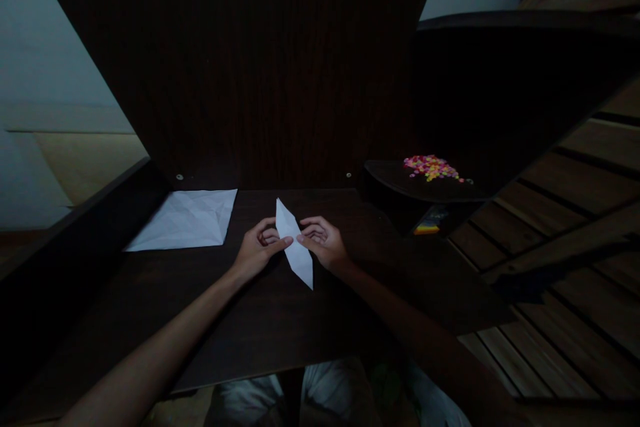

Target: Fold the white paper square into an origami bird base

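A folded piece of white paper [299, 257], long and pointed at both ends, is held up over the dark desk. My left hand [261, 242] pinches its left edge, thumb on the near face and fingers curled behind. From the other side, my right hand [325, 244] grips the same paper, its thumb close to the left thumb near the middle. The fingertips behind the paper are partly hidden. To the left lies a white sheet of paper [187, 219] with crease lines across it, flat on the desk.
Small colourful pieces [433, 167] are heaped on a curved dark shelf [387, 177] at the right. Beneath it sits a yellow-edged item [427, 229]. A tall dark panel [260, 67] rises behind the desk [240, 333], and a low side board [75, 227] borders the left.
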`<action>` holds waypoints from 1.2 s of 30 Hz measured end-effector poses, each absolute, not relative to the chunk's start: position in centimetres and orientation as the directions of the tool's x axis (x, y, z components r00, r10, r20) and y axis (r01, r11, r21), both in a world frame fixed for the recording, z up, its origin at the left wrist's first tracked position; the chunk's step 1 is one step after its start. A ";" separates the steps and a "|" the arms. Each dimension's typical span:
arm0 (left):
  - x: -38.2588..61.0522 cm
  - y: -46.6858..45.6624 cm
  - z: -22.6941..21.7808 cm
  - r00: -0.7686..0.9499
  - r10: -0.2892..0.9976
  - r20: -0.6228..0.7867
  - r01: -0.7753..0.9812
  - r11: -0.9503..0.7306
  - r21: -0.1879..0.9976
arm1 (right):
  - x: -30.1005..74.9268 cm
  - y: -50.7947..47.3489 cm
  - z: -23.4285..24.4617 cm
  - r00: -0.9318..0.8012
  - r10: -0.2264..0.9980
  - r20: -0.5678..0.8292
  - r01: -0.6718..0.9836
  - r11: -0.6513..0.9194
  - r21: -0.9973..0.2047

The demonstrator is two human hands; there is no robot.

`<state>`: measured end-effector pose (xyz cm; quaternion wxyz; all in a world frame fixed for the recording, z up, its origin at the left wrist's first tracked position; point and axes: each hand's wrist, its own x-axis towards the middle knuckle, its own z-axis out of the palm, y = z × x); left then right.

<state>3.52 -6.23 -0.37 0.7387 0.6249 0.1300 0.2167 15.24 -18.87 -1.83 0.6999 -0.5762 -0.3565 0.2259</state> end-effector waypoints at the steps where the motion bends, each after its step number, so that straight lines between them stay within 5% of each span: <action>1: 3.5 -6.2 -0.4 0.887 0.455 0.073 -0.161 0.157 0.974 | 15.3 -18.9 -1.8 0.640 0.732 0.233 0.089 0.231 -0.969; 10: 3.3 -6.1 -0.5 0.927 0.375 0.017 -0.125 0.266 0.956 | 15.5 -18.9 -1.9 0.610 0.771 0.183 0.084 0.167 -0.982; 21: 3.3 -6.1 -0.4 0.885 0.465 -0.027 -0.032 0.118 0.993 | 15.5 -19.3 -1.7 0.549 0.810 0.206 0.113 0.172 -0.979; 36: 3.2 -5.8 -0.8 0.894 0.446 -0.042 -0.023 0.138 0.990 | 15.0 -19.6 -1.0 0.570 0.760 0.313 0.341 0.128 -0.932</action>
